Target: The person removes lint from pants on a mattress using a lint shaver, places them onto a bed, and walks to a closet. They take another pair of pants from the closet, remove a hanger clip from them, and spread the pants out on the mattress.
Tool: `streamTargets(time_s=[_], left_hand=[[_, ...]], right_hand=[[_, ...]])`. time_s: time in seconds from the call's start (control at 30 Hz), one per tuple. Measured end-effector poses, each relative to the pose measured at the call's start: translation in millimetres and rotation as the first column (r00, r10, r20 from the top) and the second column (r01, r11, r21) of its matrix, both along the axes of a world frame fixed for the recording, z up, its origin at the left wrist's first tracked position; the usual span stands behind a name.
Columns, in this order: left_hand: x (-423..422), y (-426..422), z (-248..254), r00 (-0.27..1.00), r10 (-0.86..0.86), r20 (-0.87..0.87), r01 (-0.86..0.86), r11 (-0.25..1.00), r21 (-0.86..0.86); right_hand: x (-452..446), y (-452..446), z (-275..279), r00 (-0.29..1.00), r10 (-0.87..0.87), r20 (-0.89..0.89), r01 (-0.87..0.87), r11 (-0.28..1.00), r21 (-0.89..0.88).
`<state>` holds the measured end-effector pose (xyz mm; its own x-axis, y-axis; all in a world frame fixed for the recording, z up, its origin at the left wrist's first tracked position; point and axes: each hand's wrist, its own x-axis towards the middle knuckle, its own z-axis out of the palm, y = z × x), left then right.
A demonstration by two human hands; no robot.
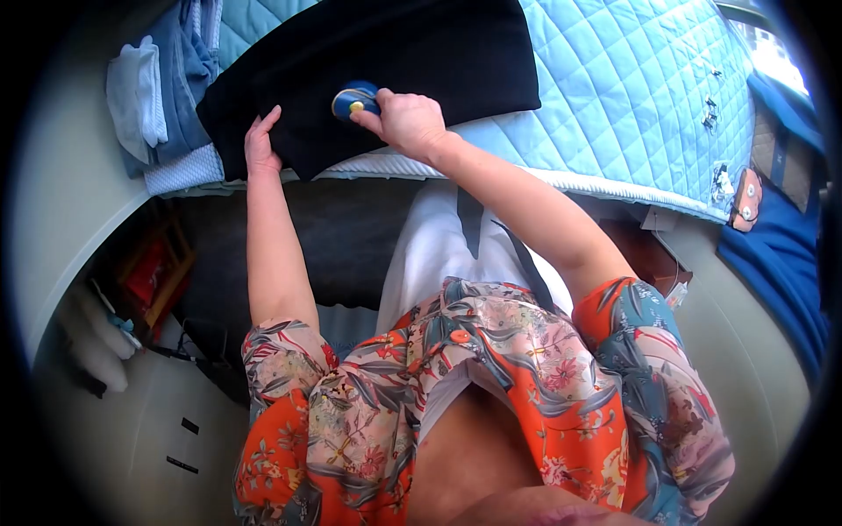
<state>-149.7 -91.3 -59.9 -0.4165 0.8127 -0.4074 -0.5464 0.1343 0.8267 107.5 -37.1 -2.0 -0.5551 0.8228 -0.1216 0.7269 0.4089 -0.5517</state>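
Observation:
A black garment (438,61) is spread out at the edge of the bed; its exact kind cannot be made out. My right hand (408,121) is closed around a small rounded blue tool (355,101) with a gold-yellow disc. The tool is over the left part of the garment, touching it or just above; its working side is hidden. To the left, my left hand (264,147) rests on the garment near its front edge. Its thumb and fingers are extended and apart.
Light-blue quilted bedding (614,96) lies beneath the garment. Folded blue denim (186,101) and white cloth (136,96) are stacked at left. Small metallic items (721,182) and a brown-pink object (746,200) sit at right, near a dark-blue cloth (781,263).

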Motion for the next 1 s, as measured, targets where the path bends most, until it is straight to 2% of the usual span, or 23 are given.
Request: streamTargets(time_s=[0.1, 0.17, 0.2, 0.23, 0.33, 0.43, 0.5, 0.53, 0.57, 0.63, 0.67, 0.77, 0.83, 0.87, 0.93, 1.0], left_hand=[[1.7, -0.4, -3.2, 1.0, -0.014, -0.004, 0.014, 1.0, 0.009], [1.8, -0.8, -3.8, 1.0, -0.025, -0.014, 0.025, 1.0, 0.014], [2.5, 0.2, -2.8, 1.0, -0.027, -0.016, 0.027, 1.0, 0.01], [3.9, 2.1, -0.4, 0.999, -0.028, -0.019, 0.028, 1.0, 0.005], [0.0, 1.3, -2.9, 0.999, -0.024, -0.031, 0.024, 1.0, -0.008], [-8.3, 0.9, -3.6, 0.999, -0.041, -0.021, 0.041, 0.999, -0.016], [-8.5, 0.2, -0.8, 0.999, -0.041, -0.008, 0.041, 0.999, -0.025], [-6.2, -0.7, 0.9, 1.0, -0.03, -0.001, 0.03, 0.999, -0.031], [-7.1, -0.8, 3.8, 1.0, -0.023, -0.002, 0.023, 0.999, -0.038], [-12.5, -1.0, 3.8, 1.0, -0.008, -0.008, 0.008, 0.999, -0.047], [-15.4, -0.5, 2.9, 1.0, -0.003, -0.007, 0.002, 0.999, -0.053], [-21.8, -0.3, 5.2, 1.0, 0.003, -0.011, -0.004, 0.997, -0.077], [-30.7, 0.2, 0.7, 0.999, 0.002, -0.035, -0.005, 0.996, -0.087], [-35.4, -0.2, -2.5, 0.998, 0.005, -0.061, -0.011, 0.996, -0.093], [-40.6, -0.4, -3.0, 0.993, 0.021, -0.119, -0.035, 0.993, -0.114], [-43.0, -1.3, 0.4, 0.983, 0.046, -0.18, -0.072, 0.987, -0.143]], right_hand=[[31.3, 24.1, 3.1, 0.996, -0.081, 0.024, 0.081, 0.997, -0.007], [79.1, 49.6, -4.7, 0.98, -0.187, 0.074, 0.173, 0.972, 0.162], [107.3, 64.9, -6.5, 0.968, -0.244, 0.058, 0.231, 0.957, 0.176], [133.2, 76.8, -10.1, 0.935, -0.354, 0.029, 0.337, 0.91, 0.241], [181.0, 99.2, -4.5, 0.845, -0.519, 0.127, 0.481, 0.843, 0.241], [154.8, 83.5, -6.7, 0.885, -0.46, 0.075, 0.429, 0.866, 0.256], [115.2, 61.9, -17.2, 0.93, -0.366, -0.022, 0.364, 0.912, 0.19], [93.1, 47.1, -8.5, 0.957, -0.282, 0.068, 0.268, 0.949, 0.168], [74.3, 36.4, -15.5, 0.978, -0.208, -0.009, 0.207, 0.967, 0.147], [43.7, 25.6, -0.1, 0.993, -0.118, -0.001, 0.118, 0.992, 0.037], [38.5, 29.0, 2.6, 0.993, -0.116, -0.027, 0.118, 0.992, 0.043], [58.7, 63.6, 3.4, 0.966, -0.232, -0.114, 0.244, 0.963, 0.115], [91.7, 86.3, 24.9, 0.946, -0.288, -0.147, 0.311, 0.935, 0.17], [111.0, 114.6, -2.1, 0.887, -0.42, -0.191, 0.449, 0.88, 0.153], [148.9, 139.2, -4.7, 0.847, -0.508, -0.156, 0.529, 0.834, 0.156], [192.4, 162.1, -33.9, 0.758, -0.645, -0.1, 0.635, 0.692, 0.344]])
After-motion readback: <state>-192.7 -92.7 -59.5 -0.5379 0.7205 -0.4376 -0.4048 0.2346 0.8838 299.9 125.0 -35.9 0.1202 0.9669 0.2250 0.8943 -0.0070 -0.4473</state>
